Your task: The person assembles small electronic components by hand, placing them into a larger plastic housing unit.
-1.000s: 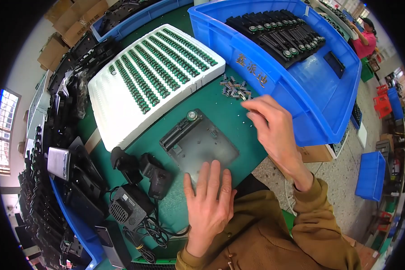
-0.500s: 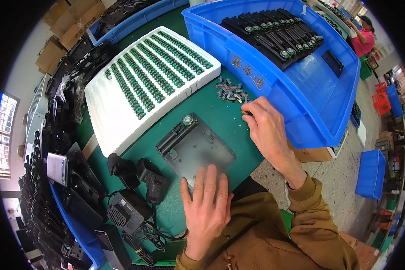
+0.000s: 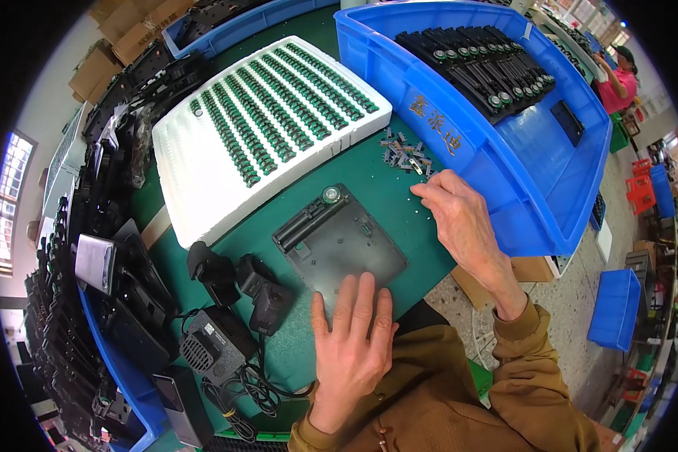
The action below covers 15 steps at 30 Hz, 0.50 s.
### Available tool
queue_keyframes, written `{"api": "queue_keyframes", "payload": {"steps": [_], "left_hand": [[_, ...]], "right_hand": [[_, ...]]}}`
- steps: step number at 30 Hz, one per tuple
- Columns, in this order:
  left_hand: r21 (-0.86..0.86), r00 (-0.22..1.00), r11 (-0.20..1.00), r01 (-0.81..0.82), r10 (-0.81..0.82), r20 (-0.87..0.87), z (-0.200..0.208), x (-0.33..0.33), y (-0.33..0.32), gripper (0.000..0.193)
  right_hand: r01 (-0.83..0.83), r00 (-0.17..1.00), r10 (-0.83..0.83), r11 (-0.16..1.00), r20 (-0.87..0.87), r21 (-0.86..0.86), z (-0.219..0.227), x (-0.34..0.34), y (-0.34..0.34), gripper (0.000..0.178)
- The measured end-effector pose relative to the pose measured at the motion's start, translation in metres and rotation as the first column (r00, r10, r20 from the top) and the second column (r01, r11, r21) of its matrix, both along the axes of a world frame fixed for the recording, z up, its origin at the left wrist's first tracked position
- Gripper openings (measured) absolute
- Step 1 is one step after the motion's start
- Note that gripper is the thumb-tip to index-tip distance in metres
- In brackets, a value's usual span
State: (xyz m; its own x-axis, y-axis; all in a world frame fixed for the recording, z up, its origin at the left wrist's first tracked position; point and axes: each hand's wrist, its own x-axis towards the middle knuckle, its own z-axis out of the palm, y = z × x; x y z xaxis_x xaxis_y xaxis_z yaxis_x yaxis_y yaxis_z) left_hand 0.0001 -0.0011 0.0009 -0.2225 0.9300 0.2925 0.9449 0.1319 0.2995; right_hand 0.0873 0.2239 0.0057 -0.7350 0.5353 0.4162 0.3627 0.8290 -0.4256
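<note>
A flat black plastic housing [image 3: 345, 245] lies on the green table mat, with a long ridge along its far left side and a round silver-topped green part [image 3: 331, 195] at that ridge's far end. My left hand [image 3: 352, 346] rests on the housing's near edge, fingers spread and flat. Beyond its far right corner my right hand [image 3: 463, 218] hovers low over the mat, thumb and forefinger pinched together. Whatever they hold, if anything, is hidden. Just past those fingertips is a loose heap of small metal pieces [image 3: 405, 153].
A white foam tray [image 3: 196, 181] with rows of green parts stands at the back left. A blue bin [image 3: 497, 173] holding black housings borders the right. Power adapters [image 3: 217, 343] with cables and a black box [image 3: 182, 407] lie at left. A person in pink [image 3: 618, 89] works far right.
The whole view has shifted slightly, moving things rightward in the picture. A small dark piece seen between my right fingertips no longer shows. My left hand stays on the housing.
</note>
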Motion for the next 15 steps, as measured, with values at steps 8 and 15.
{"api": "queue_keyframes", "payload": {"steps": [8, 15], "left_hand": [[-0.001, 0.999, 1.0, -0.025, 0.025, 0.023, 0.0, 0.004, 0.0, 0.057], [0.013, 1.0, 1.0, -0.022, 0.022, -0.021, 0.0, 0.002, 0.0, 0.049]], "right_hand": [[-0.038, 0.999, 0.035, 0.997, -0.039, -0.071, 0.003, 0.007, 0.002, 0.029], [-0.053, 0.995, 0.01, 0.907, -0.104, -0.418, 0.02, -0.002, -0.013, 0.022]]}}
